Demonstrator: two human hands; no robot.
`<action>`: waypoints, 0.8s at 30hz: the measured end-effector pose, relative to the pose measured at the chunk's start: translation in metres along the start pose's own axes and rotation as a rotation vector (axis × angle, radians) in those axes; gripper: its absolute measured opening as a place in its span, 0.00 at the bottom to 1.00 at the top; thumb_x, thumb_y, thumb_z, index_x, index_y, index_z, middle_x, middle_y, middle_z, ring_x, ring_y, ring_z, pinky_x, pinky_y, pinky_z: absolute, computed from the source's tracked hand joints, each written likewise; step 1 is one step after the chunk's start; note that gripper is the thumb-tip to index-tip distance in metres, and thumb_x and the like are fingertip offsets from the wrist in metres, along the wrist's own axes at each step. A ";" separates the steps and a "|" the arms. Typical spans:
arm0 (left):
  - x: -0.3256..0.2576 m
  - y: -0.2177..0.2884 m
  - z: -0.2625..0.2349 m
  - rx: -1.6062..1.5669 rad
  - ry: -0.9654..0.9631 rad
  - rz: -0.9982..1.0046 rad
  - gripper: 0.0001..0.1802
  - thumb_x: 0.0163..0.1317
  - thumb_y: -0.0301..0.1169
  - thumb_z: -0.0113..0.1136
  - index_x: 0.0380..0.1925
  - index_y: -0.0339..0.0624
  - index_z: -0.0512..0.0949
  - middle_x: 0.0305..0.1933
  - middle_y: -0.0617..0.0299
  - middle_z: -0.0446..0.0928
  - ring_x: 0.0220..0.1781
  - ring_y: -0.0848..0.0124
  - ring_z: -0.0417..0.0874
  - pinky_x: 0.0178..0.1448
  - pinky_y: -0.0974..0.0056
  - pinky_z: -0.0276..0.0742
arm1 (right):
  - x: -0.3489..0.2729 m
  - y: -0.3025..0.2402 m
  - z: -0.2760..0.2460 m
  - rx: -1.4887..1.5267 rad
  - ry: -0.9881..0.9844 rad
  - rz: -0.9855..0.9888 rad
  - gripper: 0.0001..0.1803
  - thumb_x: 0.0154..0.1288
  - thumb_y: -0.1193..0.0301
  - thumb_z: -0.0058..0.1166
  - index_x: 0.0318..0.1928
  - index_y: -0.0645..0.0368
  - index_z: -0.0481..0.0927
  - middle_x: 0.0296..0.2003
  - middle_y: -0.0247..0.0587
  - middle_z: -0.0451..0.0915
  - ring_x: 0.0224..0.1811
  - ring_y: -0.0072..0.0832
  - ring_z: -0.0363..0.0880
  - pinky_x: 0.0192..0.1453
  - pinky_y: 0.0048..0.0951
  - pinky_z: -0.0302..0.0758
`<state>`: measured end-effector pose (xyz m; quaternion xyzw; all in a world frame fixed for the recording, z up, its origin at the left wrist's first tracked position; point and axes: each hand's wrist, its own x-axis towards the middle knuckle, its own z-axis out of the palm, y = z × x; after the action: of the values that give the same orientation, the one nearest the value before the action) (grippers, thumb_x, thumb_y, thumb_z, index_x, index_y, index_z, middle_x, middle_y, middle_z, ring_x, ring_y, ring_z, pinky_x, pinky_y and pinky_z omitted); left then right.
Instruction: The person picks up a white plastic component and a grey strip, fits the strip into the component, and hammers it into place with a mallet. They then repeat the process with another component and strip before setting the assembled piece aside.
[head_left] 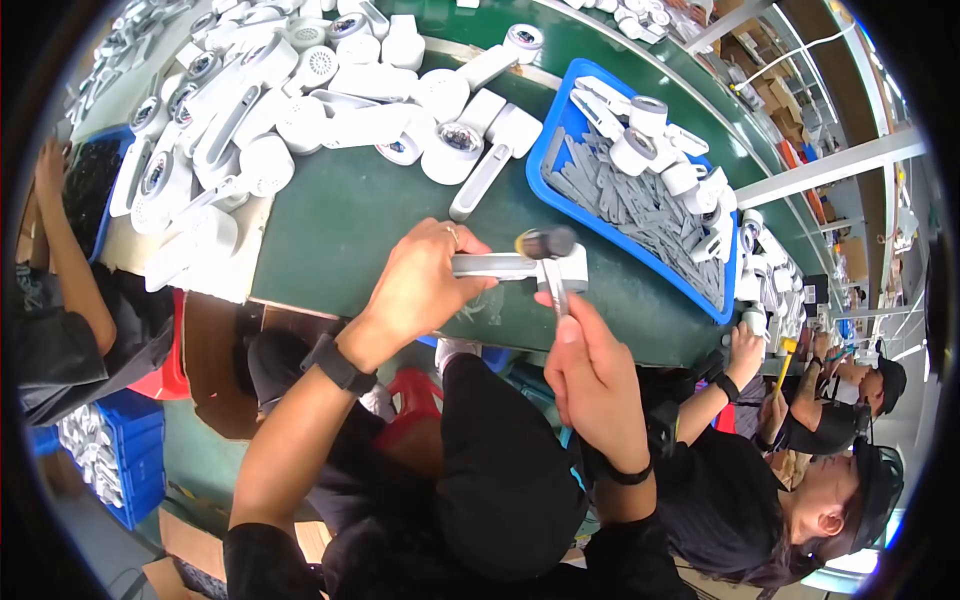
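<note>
Right hand over green worktable

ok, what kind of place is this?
Most likely a factory assembly line. A long green workbench carries a heap of identical white handheld device housings, a blue tray holds grey strip parts, and other workers sit alongside.

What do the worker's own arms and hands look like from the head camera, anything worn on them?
Both forearms are bare, no gloves. The left hand has a ring on one finger and a dark watch with a black strap at the wrist. The right hand has a thin black band around the wrist. Black short sleeves show near the lower edge.
</note>
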<state>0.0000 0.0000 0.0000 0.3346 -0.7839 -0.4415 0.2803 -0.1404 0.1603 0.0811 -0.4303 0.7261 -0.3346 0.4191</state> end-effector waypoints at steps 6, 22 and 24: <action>0.000 -0.008 -0.006 -0.017 -0.018 -0.036 0.13 0.52 0.27 0.78 0.38 0.41 0.86 0.36 0.53 0.81 0.43 0.56 0.82 0.48 0.54 0.79 | 0.010 0.003 0.006 -0.036 0.018 -0.011 0.21 0.86 0.61 0.38 0.68 0.56 0.74 0.15 0.27 0.67 0.13 0.15 0.64 0.19 0.24 0.62; -0.014 -0.019 -0.002 0.067 0.117 0.070 0.16 0.44 0.29 0.83 0.35 0.40 0.88 0.32 0.61 0.83 0.46 0.59 0.77 0.54 0.56 0.76 | 0.007 0.001 0.009 0.013 -0.034 -0.152 0.21 0.86 0.62 0.37 0.68 0.59 0.73 0.15 0.29 0.68 0.12 0.16 0.63 0.20 0.24 0.63; -0.013 -0.021 0.000 0.068 0.128 0.066 0.16 0.44 0.29 0.83 0.34 0.40 0.87 0.32 0.60 0.83 0.45 0.59 0.77 0.53 0.56 0.76 | 0.031 0.024 0.020 -0.251 0.013 -0.341 0.21 0.86 0.62 0.38 0.68 0.59 0.73 0.15 0.29 0.68 0.12 0.14 0.63 0.19 0.23 0.62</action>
<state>0.0145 0.0019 -0.0207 0.3452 -0.7896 -0.3829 0.3328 -0.1390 0.1396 0.0419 -0.5938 0.6814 -0.3102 0.2948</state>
